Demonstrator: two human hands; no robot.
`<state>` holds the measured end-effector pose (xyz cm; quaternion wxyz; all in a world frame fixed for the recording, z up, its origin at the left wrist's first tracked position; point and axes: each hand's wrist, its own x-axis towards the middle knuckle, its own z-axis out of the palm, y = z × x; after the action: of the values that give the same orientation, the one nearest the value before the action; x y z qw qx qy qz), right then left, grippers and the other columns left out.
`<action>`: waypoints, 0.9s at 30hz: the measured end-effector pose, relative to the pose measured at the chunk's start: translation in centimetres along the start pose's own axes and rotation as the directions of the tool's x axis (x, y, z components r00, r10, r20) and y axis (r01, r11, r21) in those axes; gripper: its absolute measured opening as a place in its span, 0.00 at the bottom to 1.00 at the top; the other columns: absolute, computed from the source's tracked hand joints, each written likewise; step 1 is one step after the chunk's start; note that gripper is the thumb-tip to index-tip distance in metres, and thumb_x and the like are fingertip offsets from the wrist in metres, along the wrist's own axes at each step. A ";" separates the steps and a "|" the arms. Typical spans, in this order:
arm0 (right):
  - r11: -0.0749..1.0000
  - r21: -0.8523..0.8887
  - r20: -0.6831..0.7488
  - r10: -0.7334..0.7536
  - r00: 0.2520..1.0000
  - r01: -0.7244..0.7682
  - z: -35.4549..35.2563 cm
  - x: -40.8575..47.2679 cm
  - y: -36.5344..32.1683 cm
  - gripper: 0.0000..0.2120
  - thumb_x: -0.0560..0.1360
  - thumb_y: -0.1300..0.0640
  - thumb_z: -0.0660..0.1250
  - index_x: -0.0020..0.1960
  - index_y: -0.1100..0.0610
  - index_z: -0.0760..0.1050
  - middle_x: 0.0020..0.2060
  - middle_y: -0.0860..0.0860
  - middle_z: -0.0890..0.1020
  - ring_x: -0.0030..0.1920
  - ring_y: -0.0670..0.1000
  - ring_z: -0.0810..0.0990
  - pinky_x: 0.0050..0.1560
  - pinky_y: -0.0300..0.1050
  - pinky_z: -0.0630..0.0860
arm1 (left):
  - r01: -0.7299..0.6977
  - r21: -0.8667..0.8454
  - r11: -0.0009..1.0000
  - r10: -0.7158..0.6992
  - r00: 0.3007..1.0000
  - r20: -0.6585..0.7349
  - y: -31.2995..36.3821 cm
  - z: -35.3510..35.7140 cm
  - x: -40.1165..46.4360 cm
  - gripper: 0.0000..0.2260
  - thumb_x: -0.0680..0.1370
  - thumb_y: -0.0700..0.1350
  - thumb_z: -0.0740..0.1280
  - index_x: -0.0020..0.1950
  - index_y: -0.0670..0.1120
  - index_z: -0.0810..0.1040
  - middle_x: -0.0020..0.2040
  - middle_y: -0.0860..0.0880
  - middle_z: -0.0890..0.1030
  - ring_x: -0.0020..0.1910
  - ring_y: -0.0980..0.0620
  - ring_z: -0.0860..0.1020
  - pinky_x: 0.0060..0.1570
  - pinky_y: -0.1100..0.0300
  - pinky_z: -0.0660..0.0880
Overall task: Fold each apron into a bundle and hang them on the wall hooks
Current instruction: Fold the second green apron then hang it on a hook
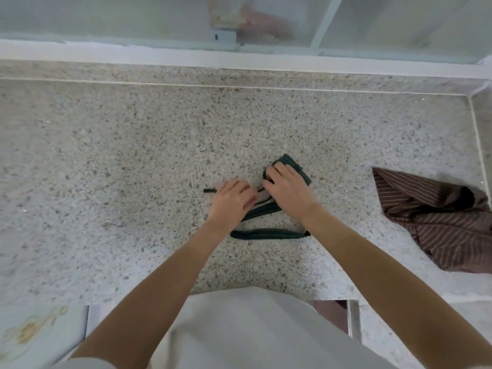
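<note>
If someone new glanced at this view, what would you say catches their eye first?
Most likely the two hands at the centre of the speckled counter: the right hand presses on a small dark green apron bundle, while the left hand handles its thin tie. Next, a crumpled brown striped apron lies unfolded at the counter's right edge.

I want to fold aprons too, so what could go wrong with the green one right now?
The green apron bundle is kept rolled only by the right hand; if it lets go, the roll may spring open. The thin tie under the left hand could slip free before it is wrapped. The neck strap lies loose toward the person and might snag or dangle. The brown striped apron lies crumpled nearby, apparently not yet folded.
</note>
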<state>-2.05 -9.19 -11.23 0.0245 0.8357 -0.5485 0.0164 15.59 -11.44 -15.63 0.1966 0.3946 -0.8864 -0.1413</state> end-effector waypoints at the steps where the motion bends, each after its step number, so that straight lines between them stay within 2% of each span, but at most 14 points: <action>1: 0.998 -0.019 0.031 -0.053 0.998 0.053 -0.2 0.2 -0.2 0.06 0.62 0.64 0.74 0.36 0.59 0.78 0.39 0.56 0.79 0.44 0.55 0.76 0.46 0.44 0.71 | 0.018 0.024 1.000 -0.022 0.986 0.163 0.4 -0.2 0.3 0.08 0.73 0.50 0.71 0.46 0.47 0.79 0.42 0.49 0.79 0.45 0.48 0.77 0.44 0.56 0.73; 3: 0.997 0.011 0.110 -0.082 0.991 0.082 -0.5 0.5 -0.5 0.12 0.56 0.66 0.78 0.34 0.60 0.77 0.36 0.56 0.79 0.37 0.54 0.78 0.38 0.43 0.76 | 0.150 0.092 0.984 -0.176 0.875 0.452 1.5 -0.4 0.8 0.12 0.76 0.53 0.66 0.54 0.47 0.76 0.48 0.47 0.78 0.51 0.47 0.76 0.48 0.55 0.73; 4: 0.996 0.030 0.152 -0.084 0.985 0.081 -0.6 0.6 -0.6 0.14 0.54 0.67 0.79 0.34 0.60 0.77 0.35 0.56 0.79 0.34 0.53 0.78 0.34 0.42 0.76 | 0.196 0.119 0.973 -0.230 0.836 0.498 1.6 -0.4 1.0 0.12 0.77 0.53 0.64 0.56 0.48 0.75 0.50 0.47 0.78 0.53 0.47 0.75 0.49 0.55 0.73; 7: 0.997 0.047 0.235 -0.065 0.970 0.055 -0.5 0.8 -0.3 0.17 0.51 0.69 0.79 0.35 0.61 0.76 0.34 0.57 0.78 0.31 0.53 0.77 0.28 0.40 0.73 | 0.325 0.050 0.944 -0.303 0.802 0.515 1.4 -0.7 1.5 0.08 0.78 0.48 0.64 0.55 0.49 0.78 0.51 0.47 0.80 0.52 0.47 0.77 0.48 0.56 0.73; 11: 0.988 0.134 0.225 0.048 0.973 -0.080 -0.2 1.2 -1.0 0.20 0.52 0.70 0.80 0.40 0.62 0.77 0.34 0.58 0.78 0.31 0.54 0.78 0.26 0.40 0.74 | 0.474 -0.005 0.881 -0.386 0.722 0.574 0.1 -1.6 2.5 0.09 0.79 0.44 0.60 0.54 0.45 0.78 0.52 0.46 0.81 0.50 0.47 0.78 0.46 0.56 0.74; 13: 0.980 0.165 0.210 0.079 0.975 -0.115 -0.2 1.5 -1.4 0.16 0.62 0.71 0.74 0.48 0.64 0.76 0.40 0.59 0.79 0.39 0.56 0.80 0.36 0.44 0.77 | 0.445 0.019 0.895 -0.377 0.734 0.565 -0.2 -2.0 3.0 0.10 0.80 0.44 0.57 0.55 0.44 0.75 0.52 0.45 0.79 0.50 0.47 0.76 0.47 0.53 0.74; 15: 0.963 0.158 0.278 0.167 0.946 -0.217 -0.1 1.8 -1.8 0.14 0.72 0.71 0.64 0.57 0.66 0.72 0.48 0.62 0.78 0.48 0.60 0.79 0.46 0.47 0.75 | 0.347 0.100 0.932 -0.352 0.808 0.473 0.0 -2.5 3.5 0.09 0.81 0.44 0.57 0.57 0.43 0.72 0.50 0.46 0.78 0.49 0.47 0.76 0.42 0.56 0.70; 16: 0.946 0.196 0.263 0.204 0.943 -0.259 -0.1 1.8 -1.7 0.14 0.71 0.72 0.65 0.56 0.66 0.73 0.46 0.62 0.78 0.46 0.61 0.79 0.44 0.48 0.76 | 0.292 0.134 0.947 -0.322 0.851 0.415 0.1 -2.7 3.6 0.08 0.81 0.44 0.57 0.57 0.44 0.72 0.50 0.46 0.79 0.48 0.48 0.76 0.41 0.58 0.68; 18: 0.904 0.271 0.262 0.261 0.929 -0.330 0.3 1.6 -1.5 0.11 0.65 0.72 0.72 0.46 0.64 0.78 0.35 0.60 0.78 0.34 0.59 0.80 0.31 0.44 0.75 | 0.256 0.158 0.954 -0.296 0.894 0.336 0.1 -2.8 3.2 0.07 0.81 0.45 0.58 0.57 0.46 0.73 0.49 0.48 0.80 0.48 0.48 0.76 0.44 0.58 0.67; 19: 0.889 0.293 0.265 0.278 0.923 -0.352 0.7 1.5 -1.3 0.07 0.66 0.70 0.71 0.44 0.64 0.78 0.35 0.59 0.78 0.34 0.59 0.80 0.30 0.45 0.74 | 0.276 0.141 0.951 -0.307 0.903 0.301 0.0 -2.8 3.0 0.08 0.81 0.46 0.59 0.56 0.47 0.74 0.48 0.49 0.81 0.48 0.49 0.77 0.48 0.56 0.68; 20: 0.871 0.333 0.277 0.277 0.920 -0.362 0.6 1.6 -1.3 0.04 0.71 0.68 0.68 0.45 0.64 0.79 0.38 0.59 0.78 0.37 0.59 0.79 0.34 0.47 0.74 | 0.317 0.103 0.943 -0.333 0.902 0.275 -0.1 -3.0 3.0 0.08 0.80 0.48 0.60 0.55 0.48 0.75 0.47 0.50 0.81 0.48 0.49 0.78 0.52 0.55 0.69; 23: 0.819 0.406 0.340 0.276 0.899 -0.405 0.3 1.6 -1.1 0.10 0.77 0.59 0.63 0.56 0.60 0.79 0.47 0.57 0.78 0.47 0.56 0.77 0.47 0.47 0.70 | 0.433 -0.126 0.893 -0.394 0.885 0.249 -0.2 -3.8 3.7 0.06 0.77 0.51 0.65 0.50 0.51 0.79 0.45 0.54 0.83 0.46 0.54 0.80 0.54 0.53 0.73; 25: 0.805 0.424 0.374 0.261 0.890 -0.415 0.1 1.9 -0.9 0.11 0.77 0.56 0.63 0.55 0.60 0.78 0.47 0.56 0.76 0.48 0.56 0.76 0.48 0.46 0.69 | 0.439 -0.208 0.874 -0.390 0.889 0.240 0.4 -4.4 4.2 0.05 0.76 0.51 0.66 0.48 0.52 0.79 0.43 0.57 0.82 0.45 0.56 0.79 0.53 0.54 0.74; 27: 0.774 0.467 0.373 0.266 0.889 -0.427 0.2 2.0 -0.9 0.09 0.77 0.57 0.63 0.50 0.62 0.78 0.44 0.57 0.76 0.46 0.57 0.76 0.44 0.45 0.68 | 0.440 -0.289 0.850 -0.383 0.894 0.232 0.8 -4.5 4.3 0.03 0.77 0.51 0.65 0.47 0.53 0.78 0.43 0.58 0.80 0.46 0.58 0.79 0.51 0.57 0.74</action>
<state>-0.44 -10.67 -11.31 -0.2934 0.6849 -0.6649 0.0528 14.49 -14.60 -10.27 0.1514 0.5234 -0.7570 -0.3606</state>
